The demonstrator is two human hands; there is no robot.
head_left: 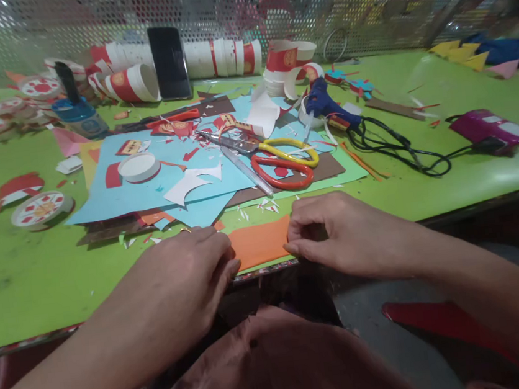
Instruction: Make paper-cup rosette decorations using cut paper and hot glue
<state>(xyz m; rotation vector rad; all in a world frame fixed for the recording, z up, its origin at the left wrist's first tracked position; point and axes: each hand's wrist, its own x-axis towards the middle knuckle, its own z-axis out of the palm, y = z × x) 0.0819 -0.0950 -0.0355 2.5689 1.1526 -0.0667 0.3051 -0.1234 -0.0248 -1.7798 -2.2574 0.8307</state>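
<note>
At the table's front edge lies a flat, narrow piece of orange paper, perhaps folded along its near side. My left hand grips its left end, with the thumb at the near corner. Its right end is pinched between the thumb and fingers of my right hand. Just beyond my hands rest scissors with one yellow and one red handle, and a pen beside them. Blue paper sheets lie under these, strewn with white and red cuttings.
A glue gun with a black cord lies at the right, near a purple box. Paper cups, a phone and a blue bottle line the back. A decorated cup base sits left on the green table.
</note>
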